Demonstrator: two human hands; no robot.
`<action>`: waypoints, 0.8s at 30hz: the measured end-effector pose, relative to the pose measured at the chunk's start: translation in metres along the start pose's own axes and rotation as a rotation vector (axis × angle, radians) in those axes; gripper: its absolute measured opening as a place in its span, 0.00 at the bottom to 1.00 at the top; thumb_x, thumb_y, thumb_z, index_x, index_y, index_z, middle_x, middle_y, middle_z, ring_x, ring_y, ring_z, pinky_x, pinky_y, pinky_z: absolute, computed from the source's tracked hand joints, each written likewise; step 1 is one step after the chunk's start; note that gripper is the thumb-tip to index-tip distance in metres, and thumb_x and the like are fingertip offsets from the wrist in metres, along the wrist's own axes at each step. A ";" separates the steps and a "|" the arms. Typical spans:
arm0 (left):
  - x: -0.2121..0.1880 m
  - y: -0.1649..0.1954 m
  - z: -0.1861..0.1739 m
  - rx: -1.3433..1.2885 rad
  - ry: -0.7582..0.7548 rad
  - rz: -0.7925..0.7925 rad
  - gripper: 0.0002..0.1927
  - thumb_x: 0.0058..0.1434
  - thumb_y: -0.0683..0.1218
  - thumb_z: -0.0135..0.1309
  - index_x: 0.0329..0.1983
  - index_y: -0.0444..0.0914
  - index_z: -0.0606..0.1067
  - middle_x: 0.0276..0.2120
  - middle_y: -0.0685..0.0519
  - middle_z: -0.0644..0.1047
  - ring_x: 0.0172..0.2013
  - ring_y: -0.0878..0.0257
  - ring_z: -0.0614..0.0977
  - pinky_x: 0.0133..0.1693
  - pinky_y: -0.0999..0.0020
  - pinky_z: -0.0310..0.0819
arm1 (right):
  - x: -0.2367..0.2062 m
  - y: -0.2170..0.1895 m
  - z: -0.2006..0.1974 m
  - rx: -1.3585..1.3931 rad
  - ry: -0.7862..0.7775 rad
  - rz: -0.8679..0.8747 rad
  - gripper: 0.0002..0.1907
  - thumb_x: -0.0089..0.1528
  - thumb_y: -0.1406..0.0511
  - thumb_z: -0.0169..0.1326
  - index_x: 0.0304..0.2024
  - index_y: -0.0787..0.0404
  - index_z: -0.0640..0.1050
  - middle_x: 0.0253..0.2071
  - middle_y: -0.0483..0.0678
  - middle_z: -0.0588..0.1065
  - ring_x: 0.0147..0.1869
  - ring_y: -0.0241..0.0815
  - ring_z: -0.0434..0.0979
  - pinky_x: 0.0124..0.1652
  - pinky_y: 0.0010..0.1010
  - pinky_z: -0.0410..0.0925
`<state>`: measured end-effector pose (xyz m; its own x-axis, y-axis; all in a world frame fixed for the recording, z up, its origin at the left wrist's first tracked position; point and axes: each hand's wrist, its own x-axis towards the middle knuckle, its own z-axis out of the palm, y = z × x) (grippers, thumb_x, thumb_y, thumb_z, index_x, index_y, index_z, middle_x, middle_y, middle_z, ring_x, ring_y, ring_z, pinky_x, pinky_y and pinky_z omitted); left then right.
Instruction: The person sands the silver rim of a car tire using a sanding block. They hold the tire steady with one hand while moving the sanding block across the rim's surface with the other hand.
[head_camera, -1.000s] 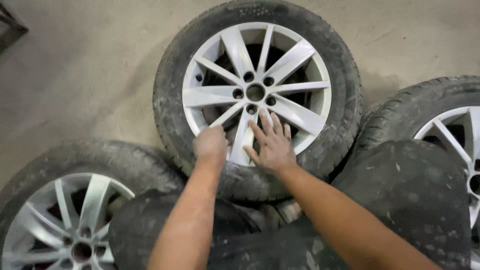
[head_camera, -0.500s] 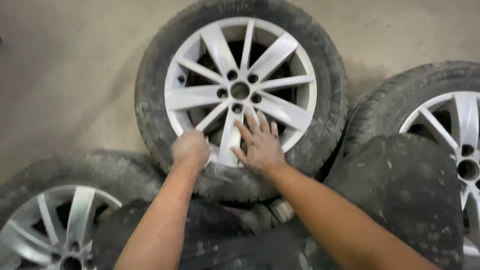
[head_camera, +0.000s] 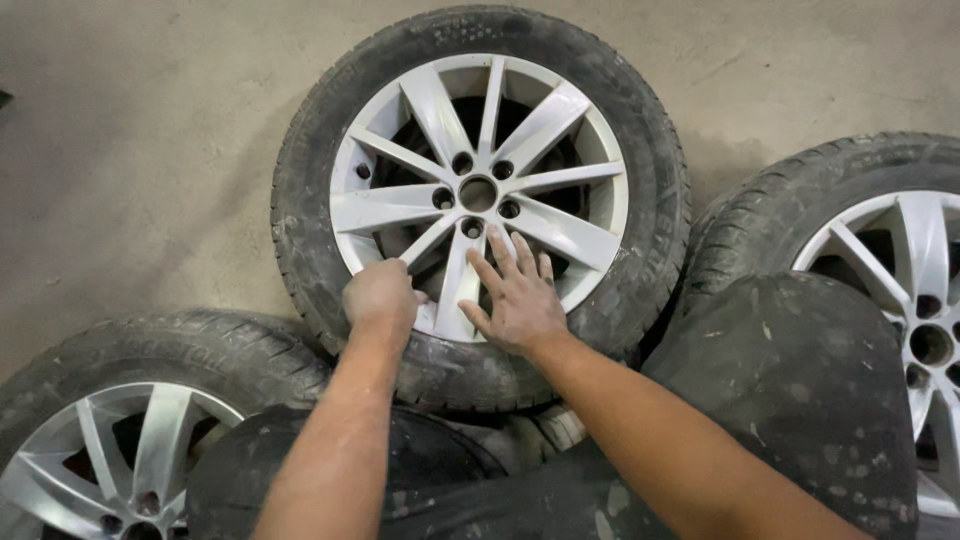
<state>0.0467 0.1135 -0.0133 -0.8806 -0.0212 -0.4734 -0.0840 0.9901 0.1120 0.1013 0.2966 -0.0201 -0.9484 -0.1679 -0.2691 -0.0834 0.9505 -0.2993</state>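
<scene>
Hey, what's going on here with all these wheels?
A person is crouched over a dirty black tyre on a silver spoked alloy rim lying flat on the grey concrete floor. The left hand is closed at the rim's lower edge, and the right hand lies open on the spokes. Similar wheels lie at the lower left and at the right.

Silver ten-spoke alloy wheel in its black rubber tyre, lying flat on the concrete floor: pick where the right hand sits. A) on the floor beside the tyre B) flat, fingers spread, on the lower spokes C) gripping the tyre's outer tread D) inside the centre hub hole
B: the right hand lies open with fingers spread on the lower spokes of the silver ten-spoke alloy wheel, below the hub.
</scene>
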 end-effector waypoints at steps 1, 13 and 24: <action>-0.002 0.000 -0.002 -0.001 0.029 -0.012 0.14 0.58 0.51 0.63 0.43 0.41 0.83 0.42 0.46 0.83 0.46 0.47 0.84 0.47 0.52 0.79 | 0.000 0.000 0.000 0.006 -0.002 0.000 0.40 0.63 0.41 0.46 0.74 0.44 0.57 0.79 0.52 0.42 0.80 0.60 0.39 0.69 0.64 0.43; -0.004 0.002 0.001 0.001 0.101 0.005 0.10 0.61 0.50 0.61 0.42 0.42 0.84 0.42 0.43 0.84 0.46 0.46 0.85 0.48 0.51 0.79 | 0.000 -0.001 -0.003 0.030 0.029 -0.009 0.40 0.62 0.41 0.47 0.73 0.44 0.59 0.79 0.51 0.44 0.81 0.60 0.40 0.69 0.65 0.44; -0.014 0.011 0.007 -0.050 0.077 -0.092 0.15 0.60 0.55 0.59 0.41 0.41 0.83 0.42 0.43 0.83 0.46 0.45 0.84 0.49 0.52 0.79 | 0.002 0.001 0.000 0.031 0.038 -0.009 0.41 0.63 0.41 0.48 0.74 0.45 0.58 0.79 0.52 0.44 0.81 0.61 0.41 0.69 0.65 0.45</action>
<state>0.0613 0.1253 -0.0117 -0.9010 -0.1241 -0.4157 -0.1878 0.9753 0.1159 0.0991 0.2975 -0.0212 -0.9586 -0.1659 -0.2313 -0.0831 0.9402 -0.3302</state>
